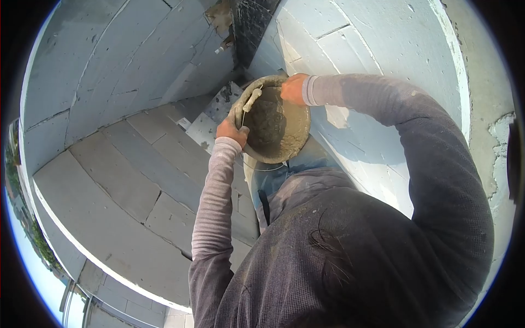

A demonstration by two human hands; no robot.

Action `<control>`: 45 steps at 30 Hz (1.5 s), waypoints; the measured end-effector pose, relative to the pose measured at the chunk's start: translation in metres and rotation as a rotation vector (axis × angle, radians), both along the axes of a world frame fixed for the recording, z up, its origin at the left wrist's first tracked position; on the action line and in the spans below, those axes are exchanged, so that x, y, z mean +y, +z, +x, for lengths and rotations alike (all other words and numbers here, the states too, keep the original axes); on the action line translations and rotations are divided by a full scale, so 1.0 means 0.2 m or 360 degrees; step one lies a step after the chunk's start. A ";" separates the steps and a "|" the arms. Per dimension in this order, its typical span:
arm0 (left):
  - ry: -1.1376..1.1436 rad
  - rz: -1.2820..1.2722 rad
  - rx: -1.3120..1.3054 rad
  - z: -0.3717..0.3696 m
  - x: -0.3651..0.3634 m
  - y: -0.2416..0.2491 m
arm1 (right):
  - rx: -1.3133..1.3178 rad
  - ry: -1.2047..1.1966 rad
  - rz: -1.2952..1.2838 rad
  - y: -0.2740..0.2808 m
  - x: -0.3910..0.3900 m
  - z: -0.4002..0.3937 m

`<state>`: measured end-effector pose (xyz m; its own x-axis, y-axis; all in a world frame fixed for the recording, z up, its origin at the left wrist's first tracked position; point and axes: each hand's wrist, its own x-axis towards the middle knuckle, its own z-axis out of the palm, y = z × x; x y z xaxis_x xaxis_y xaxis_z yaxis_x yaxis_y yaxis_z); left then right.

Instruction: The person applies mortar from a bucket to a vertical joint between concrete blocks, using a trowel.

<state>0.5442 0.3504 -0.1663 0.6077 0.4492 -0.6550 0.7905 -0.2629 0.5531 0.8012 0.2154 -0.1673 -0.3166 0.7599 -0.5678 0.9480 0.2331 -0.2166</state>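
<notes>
A mortar-caked bucket (296,143) is tilted in front of my body, its mouth facing me. Wet grey mortar (268,121) coats its inside and lies at the bottom. My left hand (232,132) is closed on the bucket's left rim. At the upper right rim my right hand (294,89) is closed, its fingertips partly hidden inside the rim. A pale, mortar-covered handle (252,100) lies against the inner left side; what it belongs to cannot be made out. A thin wire bail (269,170) hangs below the bucket.
Pale block walls (115,60) rise on the left and on the right (372,49). A low block wall (126,169) runs along the lower left. Mortar-spotted pale pieces (203,131) lie behind the bucket. A dark panel (251,27) stands in the far corner.
</notes>
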 end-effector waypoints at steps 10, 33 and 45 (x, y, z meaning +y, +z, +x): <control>0.0061 -0.0009 -0.0198 -0.07 0.08 -0.02 | 0.0012 -0.0167 0.0140 0.09 -0.29 -0.31; 0.0231 0.0092 -0.0362 -0.05 -0.01 -0.02 | -0.0039 -0.0167 0.0013 0.01 -0.08 -0.06; 0.0127 0.0184 -0.0585 -0.11 -0.05 0.16 | 0.0034 -0.0757 -0.0099 0.11 -0.26 -0.09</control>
<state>0.5212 0.3399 -0.1350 0.7524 0.5629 -0.3422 0.5657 -0.2858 0.7735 0.7823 0.1637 -0.1461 0.0460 0.7880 -0.6140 0.9415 -0.2397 -0.2370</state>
